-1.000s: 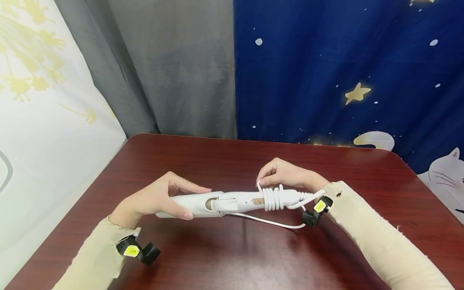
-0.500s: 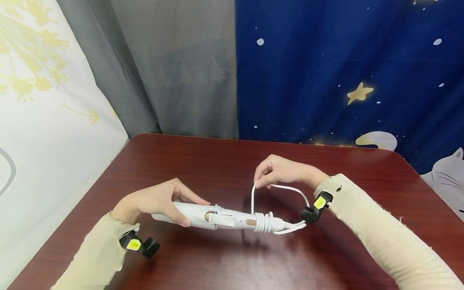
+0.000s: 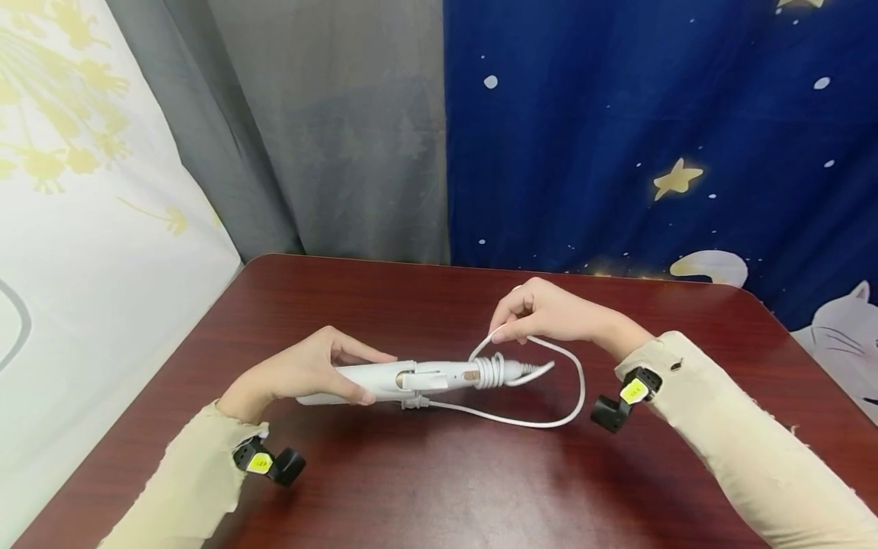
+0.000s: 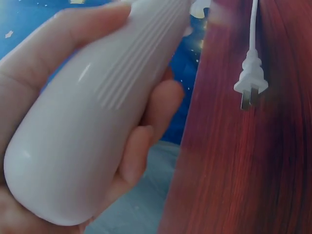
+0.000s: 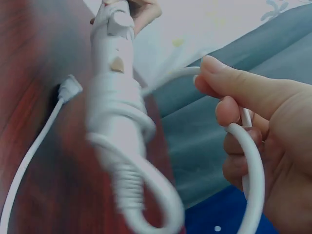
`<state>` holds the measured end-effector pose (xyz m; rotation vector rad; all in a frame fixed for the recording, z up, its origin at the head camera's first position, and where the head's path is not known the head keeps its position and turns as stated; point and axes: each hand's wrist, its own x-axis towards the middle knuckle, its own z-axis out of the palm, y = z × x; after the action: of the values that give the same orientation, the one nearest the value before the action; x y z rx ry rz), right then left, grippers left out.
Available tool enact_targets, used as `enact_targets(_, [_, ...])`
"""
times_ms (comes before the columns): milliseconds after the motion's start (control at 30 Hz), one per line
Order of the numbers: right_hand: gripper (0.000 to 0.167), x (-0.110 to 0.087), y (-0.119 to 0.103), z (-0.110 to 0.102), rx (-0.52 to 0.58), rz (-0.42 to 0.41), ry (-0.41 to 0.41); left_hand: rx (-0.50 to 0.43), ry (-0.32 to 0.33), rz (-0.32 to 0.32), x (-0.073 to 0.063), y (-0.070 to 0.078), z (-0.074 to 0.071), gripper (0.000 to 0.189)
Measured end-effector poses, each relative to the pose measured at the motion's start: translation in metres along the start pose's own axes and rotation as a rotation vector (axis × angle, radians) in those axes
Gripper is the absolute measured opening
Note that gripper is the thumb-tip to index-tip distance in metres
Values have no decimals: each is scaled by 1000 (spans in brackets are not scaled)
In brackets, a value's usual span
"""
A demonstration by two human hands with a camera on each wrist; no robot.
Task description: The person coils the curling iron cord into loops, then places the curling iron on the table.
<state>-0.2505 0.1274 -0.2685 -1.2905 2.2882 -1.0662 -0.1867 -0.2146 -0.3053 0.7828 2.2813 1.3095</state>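
A white hair styling iron point(image 3: 377, 381) is held above the table, lying roughly level. My left hand point(image 3: 302, 381) grips its thick rounded end, thumb on the near side and fingers on the far side. Several turns of white cord point(image 3: 490, 371) wrap its slimmer end, beside the ribbed cord sleeve point(image 5: 129, 187). My right hand point(image 3: 549, 314) pinches the cord between thumb and fingers, above and behind the wrapped part. From there the loose cord point(image 3: 581, 381) loops down and back to the left, ending in a two-pin plug point(image 4: 251, 80) that hangs below the iron.
The dark red wooden table point(image 3: 425, 488) spreads beneath both hands. Grey point(image 3: 343, 137) and blue starry curtains point(image 3: 604, 137) hang behind its far edge. To the left is a white patterned cloth point(image 3: 82, 305). Black wrist cameras point(image 3: 270, 461) sit on both sleeves.
My right hand has drawn the cord up from the iron and around it, and now stands slightly higher and farther right. Fewer turns appear on the slim end. The left hand keeps its grip.
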Motion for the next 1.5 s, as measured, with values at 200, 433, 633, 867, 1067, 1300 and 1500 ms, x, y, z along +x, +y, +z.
enact_targets(200, [7,-12,-8,-5,-3,41,85,25,140,-20,4,4,4,46])
enact_targets(433, [18,-29,-15,1,32,88,211,-48,295,-33,6,6,7,48])
enact_targets(633, [33,-32,-17,12,211,123,246,-128,405,-49,4,8,6,49])
enact_targets(867, [26,-34,-15,18,206,222,373,-152,432,-82,2,2,5,50])
enact_targets(1067, [20,-39,-6,15,60,283,319,-175,456,-75,-1,-4,2,50])
enact_targets(1300, [14,-45,0,15,-280,132,258,-158,498,-109,-2,-12,-2,53])
enact_targets(1500, [15,-49,2,20,-344,-67,278,-251,578,-156,-7,-24,-12,59])
